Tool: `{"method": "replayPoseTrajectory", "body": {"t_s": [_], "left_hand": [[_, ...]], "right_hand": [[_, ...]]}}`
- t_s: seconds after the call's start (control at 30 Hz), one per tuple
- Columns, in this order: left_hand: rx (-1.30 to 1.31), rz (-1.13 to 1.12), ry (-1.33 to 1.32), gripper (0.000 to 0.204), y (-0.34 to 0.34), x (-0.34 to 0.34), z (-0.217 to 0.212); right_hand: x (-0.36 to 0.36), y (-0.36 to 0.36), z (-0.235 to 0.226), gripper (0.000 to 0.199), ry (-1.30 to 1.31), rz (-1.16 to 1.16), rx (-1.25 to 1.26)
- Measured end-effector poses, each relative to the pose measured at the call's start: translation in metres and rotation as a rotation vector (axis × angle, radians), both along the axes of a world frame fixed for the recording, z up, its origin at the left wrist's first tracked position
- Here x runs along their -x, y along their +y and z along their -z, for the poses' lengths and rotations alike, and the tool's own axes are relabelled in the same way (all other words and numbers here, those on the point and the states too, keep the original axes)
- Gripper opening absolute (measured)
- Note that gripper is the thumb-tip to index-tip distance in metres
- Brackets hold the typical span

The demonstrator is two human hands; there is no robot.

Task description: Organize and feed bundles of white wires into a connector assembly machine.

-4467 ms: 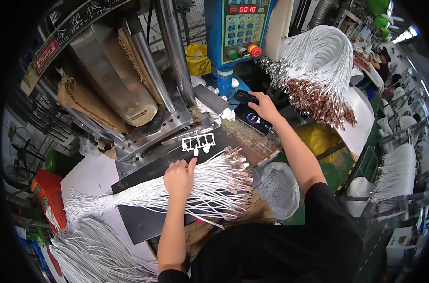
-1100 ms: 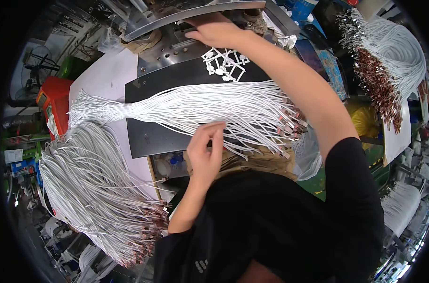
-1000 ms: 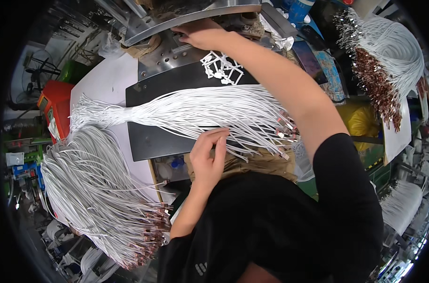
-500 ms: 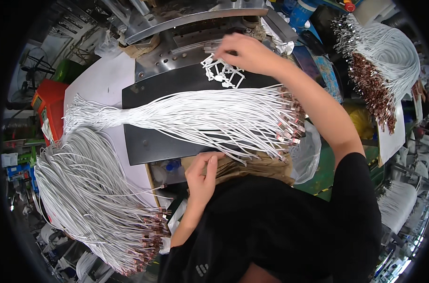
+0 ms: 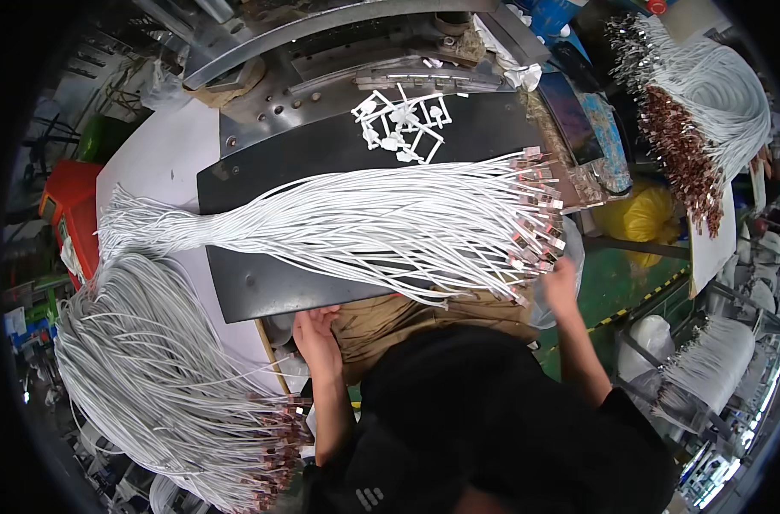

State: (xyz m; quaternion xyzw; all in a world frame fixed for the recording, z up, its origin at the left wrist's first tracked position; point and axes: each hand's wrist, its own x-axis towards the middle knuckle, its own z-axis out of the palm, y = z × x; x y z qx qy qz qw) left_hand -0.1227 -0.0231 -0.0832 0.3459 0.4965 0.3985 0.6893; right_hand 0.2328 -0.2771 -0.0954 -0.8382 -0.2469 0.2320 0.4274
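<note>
A bundle of white cables (image 5: 347, 223), gathered narrow at the left, fans out across a black board (image 5: 244, 287). Copper-coloured terminals with small reddish and pale pieces (image 5: 540, 236) tip its right end. My left hand (image 5: 318, 338) is at the board's front edge, fingers loosely bent and apart, with nothing visible in them. Beside the front-right cable ends is my right hand (image 5: 563, 289), its fingers curled closed; what they hold, if anything, is hidden. Small white plastic frames and pieces (image 5: 403, 124) lie in a loose pile on the board behind the cables.
A larger heap of white cables (image 5: 150, 343) hangs at the left beside a white sheet (image 5: 163, 158). Metal machine parts (image 5: 296, 107) border the board's far side. More cables (image 5: 707, 94) hang at the far right. A yellow bag (image 5: 639, 214) lies beyond the board's right.
My right hand has left the white plastic pieces and come back to the front-right cable ends. My left hand has shifted left along the board's front edge. The whole view has shifted slightly.
</note>
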Motion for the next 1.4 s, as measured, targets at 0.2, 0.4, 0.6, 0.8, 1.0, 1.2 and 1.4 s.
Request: {"method": "replayPoseTrajectory", "body": {"t_s": [0.2, 0.4, 0.6, 0.8, 1.0, 1.2, 1.4], "left_hand": [[-0.037, -0.04, 0.031, 0.029, 0.005, 0.009, 0.029], [-0.019, -0.144, 0.086, 0.027, 0.002, 0.001, 0.024], [0.008, -0.142, 0.073, 0.025, 0.002, 0.014, 0.035], [-0.006, -0.103, 0.064, 0.027, 0.004, 0.019, 0.042], [0.018, -0.18, 0.077, 0.024, 0.005, 0.001, 0.03], [-0.123, 0.105, 0.374, 0.036, -0.027, -0.012, 0.02], [-0.98, 0.231, 0.407, 0.029, -0.012, -0.048, -0.07]], "right_hand": [[0.055, 0.027, 0.0, 0.026, 0.607, 0.073, -0.375], [0.023, 0.015, 0.025, 0.042, -0.371, -0.433, 0.119], [0.02, 0.016, 0.015, 0.044, -0.424, -0.538, 0.169], [0.017, 0.019, 0.015, 0.047, -0.173, -0.456, 0.177], [0.02, 0.023, 0.01, 0.048, -0.316, -0.495, 0.136], [-0.04, 0.058, -0.103, 0.031, 0.321, -0.683, 0.544], [-0.107, 0.062, -0.153, 0.026, 0.189, -0.337, -0.302]]}}
